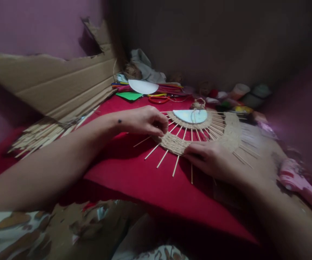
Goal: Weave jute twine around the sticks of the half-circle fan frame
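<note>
A half-round fan of thin sticks lies on the red cloth, with a woven twine band [176,143] running across its spokes. Along its straight edge sits a pale blue half-disc [189,116] bordered with twine. My left hand [150,121] is closed at the left end of the band, its thumb and fingers pinched together there. My right hand [212,157] grips the band's lower edge farther right and hides part of it. Stick ends [175,166] poke out below the band. A twine strand [198,104] lies by the half-disc's top edge.
Loose sticks [40,135] are piled at left beside a cardboard sheet [71,77]. Behind the fan are a white half-disc [143,87], green paper [129,95] and red-handled scissors [158,99]. A pink glue gun [302,184] rests at right. The red cloth [145,184] ends in front.
</note>
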`<state>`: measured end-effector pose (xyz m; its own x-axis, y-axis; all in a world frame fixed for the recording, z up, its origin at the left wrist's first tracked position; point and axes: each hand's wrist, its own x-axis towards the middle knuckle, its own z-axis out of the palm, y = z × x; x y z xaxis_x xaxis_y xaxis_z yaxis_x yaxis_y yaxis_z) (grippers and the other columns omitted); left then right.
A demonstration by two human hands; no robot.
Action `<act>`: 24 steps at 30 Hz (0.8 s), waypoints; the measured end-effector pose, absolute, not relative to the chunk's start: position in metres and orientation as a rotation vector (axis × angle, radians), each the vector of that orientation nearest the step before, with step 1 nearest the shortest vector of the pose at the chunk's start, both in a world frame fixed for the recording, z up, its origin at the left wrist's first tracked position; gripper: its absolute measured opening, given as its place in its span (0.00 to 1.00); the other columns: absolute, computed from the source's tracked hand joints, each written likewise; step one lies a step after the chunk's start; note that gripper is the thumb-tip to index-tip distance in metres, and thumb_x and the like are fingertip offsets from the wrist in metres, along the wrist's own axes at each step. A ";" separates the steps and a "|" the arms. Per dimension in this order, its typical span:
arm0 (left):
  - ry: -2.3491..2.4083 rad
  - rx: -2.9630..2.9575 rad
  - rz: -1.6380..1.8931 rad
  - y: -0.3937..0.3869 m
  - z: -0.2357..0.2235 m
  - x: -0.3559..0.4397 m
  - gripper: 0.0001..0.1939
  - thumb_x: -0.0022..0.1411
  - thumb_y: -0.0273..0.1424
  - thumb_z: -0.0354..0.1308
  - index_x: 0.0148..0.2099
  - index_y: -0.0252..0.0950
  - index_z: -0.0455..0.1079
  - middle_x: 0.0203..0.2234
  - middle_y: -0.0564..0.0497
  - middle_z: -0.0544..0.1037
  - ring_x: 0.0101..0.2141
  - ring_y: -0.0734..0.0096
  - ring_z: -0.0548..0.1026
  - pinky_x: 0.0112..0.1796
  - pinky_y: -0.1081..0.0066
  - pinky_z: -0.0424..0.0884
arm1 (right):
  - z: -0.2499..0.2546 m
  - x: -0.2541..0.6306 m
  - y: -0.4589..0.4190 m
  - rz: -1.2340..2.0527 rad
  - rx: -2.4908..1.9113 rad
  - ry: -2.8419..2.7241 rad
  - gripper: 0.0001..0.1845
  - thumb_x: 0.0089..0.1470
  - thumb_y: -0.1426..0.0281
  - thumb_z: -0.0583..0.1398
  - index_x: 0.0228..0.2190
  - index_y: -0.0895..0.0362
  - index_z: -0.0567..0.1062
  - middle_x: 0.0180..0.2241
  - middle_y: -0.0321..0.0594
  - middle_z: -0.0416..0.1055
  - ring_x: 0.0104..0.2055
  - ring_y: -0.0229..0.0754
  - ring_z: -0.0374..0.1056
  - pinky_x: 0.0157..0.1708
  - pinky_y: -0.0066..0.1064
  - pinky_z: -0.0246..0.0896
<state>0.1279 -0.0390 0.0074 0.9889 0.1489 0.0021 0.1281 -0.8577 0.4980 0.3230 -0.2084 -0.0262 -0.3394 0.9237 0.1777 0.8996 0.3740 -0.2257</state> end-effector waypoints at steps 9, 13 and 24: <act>-0.118 2.625 0.101 -0.069 -0.013 0.143 0.06 0.62 0.27 0.55 0.34 0.34 0.73 0.30 0.50 0.74 0.31 0.75 0.70 0.33 0.76 0.64 | -0.016 0.319 -0.212 0.249 -1.574 -2.340 0.08 0.54 0.74 0.56 0.30 0.59 0.76 0.29 0.39 0.74 0.28 0.36 0.66 0.30 0.27 0.57; -0.161 2.639 0.083 -0.067 -0.013 0.143 0.07 0.62 0.27 0.55 0.31 0.34 0.72 0.29 0.51 0.72 0.31 0.76 0.69 0.33 0.76 0.64 | -0.012 0.314 -0.215 0.410 -1.453 -2.322 0.08 0.52 0.76 0.57 0.32 0.58 0.76 0.29 0.39 0.74 0.30 0.36 0.67 0.31 0.26 0.57; -0.146 2.618 -0.022 -0.070 -0.006 0.142 0.06 0.61 0.28 0.56 0.32 0.35 0.73 0.31 0.50 0.73 0.31 0.76 0.70 0.33 0.76 0.64 | -0.017 0.301 -0.223 0.459 -1.405 -2.468 0.08 0.53 0.75 0.56 0.30 0.59 0.76 0.30 0.39 0.71 0.28 0.34 0.63 0.28 0.26 0.53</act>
